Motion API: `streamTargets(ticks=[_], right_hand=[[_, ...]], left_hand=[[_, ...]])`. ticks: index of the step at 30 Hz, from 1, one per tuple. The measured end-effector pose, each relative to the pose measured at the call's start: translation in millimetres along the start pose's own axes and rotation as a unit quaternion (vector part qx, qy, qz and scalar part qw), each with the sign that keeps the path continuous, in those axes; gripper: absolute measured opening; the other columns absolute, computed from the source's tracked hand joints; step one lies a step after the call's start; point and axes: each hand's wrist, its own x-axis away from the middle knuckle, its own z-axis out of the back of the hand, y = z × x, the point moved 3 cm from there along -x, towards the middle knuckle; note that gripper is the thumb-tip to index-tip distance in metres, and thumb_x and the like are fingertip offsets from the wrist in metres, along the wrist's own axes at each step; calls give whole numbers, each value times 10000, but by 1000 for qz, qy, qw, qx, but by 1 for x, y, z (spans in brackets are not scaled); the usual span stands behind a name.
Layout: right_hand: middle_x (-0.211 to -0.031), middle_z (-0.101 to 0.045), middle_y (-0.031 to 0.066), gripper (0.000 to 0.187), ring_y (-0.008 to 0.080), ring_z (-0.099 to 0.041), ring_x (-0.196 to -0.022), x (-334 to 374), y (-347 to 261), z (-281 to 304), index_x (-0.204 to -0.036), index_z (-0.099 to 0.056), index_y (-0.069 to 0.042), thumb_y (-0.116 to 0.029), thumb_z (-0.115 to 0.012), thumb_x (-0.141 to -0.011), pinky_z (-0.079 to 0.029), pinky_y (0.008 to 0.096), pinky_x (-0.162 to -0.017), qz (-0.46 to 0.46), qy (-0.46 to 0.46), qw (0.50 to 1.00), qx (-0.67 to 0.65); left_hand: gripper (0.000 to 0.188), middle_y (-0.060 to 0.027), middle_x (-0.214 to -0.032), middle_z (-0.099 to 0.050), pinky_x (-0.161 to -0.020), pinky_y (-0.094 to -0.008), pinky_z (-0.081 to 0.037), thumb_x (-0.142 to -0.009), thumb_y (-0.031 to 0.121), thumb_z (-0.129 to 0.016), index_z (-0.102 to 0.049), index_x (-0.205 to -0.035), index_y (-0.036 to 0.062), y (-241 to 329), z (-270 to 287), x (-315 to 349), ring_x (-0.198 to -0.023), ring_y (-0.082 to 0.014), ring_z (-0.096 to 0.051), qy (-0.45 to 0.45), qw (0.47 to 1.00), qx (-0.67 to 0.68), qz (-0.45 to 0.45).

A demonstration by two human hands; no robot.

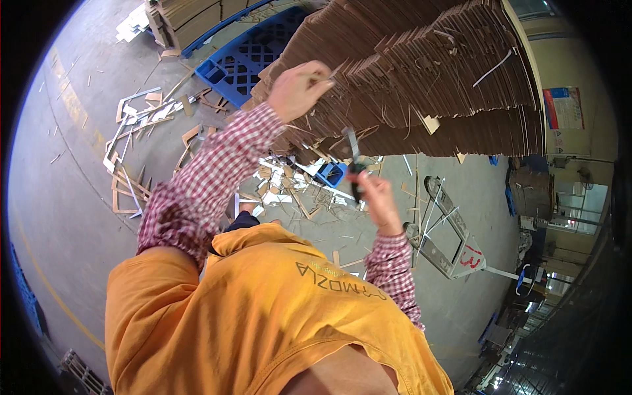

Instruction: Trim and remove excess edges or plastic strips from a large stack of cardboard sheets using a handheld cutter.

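Observation:
A tall stack of brown cardboard sheets [395,72] stands before me, its cut edges ragged, with loose shreds hanging off. My left hand [303,89] is at the stack's left side, its thumb and fingers closed together. What they pinch, if anything, is too small to make out. Below the stack's lower edge, my right hand [378,197] is wrapped round a black-handled tool with a flat metal blade [353,143]. The blade points up toward the cardboard, and a gap seems to lie between them. Blur hides the blade's exact shape.
Cardboard and white scraps [289,184] litter the floor at my feet, with more offcuts [135,125] on the left. A blue plastic pallet [230,69] lies beside the stack. On the right sits a grey pallet jack [447,234]. More cardboard [191,23] is stacked far left.

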Motion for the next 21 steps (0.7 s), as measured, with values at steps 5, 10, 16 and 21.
streamTargets(ticks=[5,10,16,21], right_hand=[[-942,-616,75,385,118,-543,-790,-18,-57,17,-902,-633,-2,-360,-493,-883,-435,268,-625,87,117,979,-145],[-892,-618,92,382,113,-526,-707,-2,-19,-5,-810,-626,18,-333,-496,-885,-452,261,-592,-6,20,1000,-16],[-986,-596,125,383,164,-572,-848,0,-49,19,-908,-618,26,-323,-461,-904,-481,305,-639,87,113,984,-102],[-915,-612,97,404,132,-558,-780,-11,-18,18,-825,-623,7,-369,-486,-884,-456,265,-593,50,76,994,-65]], left_hand=[[288,-126,-916,-546,-670,-333,-465,-764,213,-630,-518,-957,31,43,-29,-33,-779,-268,-574,64,991,-20,-112],[227,-112,-825,-542,-603,-300,-474,-733,105,-649,-535,-908,17,35,-41,-30,-717,-250,-578,139,971,-64,-183],[175,-103,-788,-527,-563,-312,-471,-745,121,-636,-532,-842,19,37,-34,-38,-668,-250,-565,110,953,-120,-255],[128,-121,-722,-500,-584,-331,-458,-803,141,-552,-531,-832,18,30,-64,-13,-659,-264,-543,-65,951,-76,-293]])
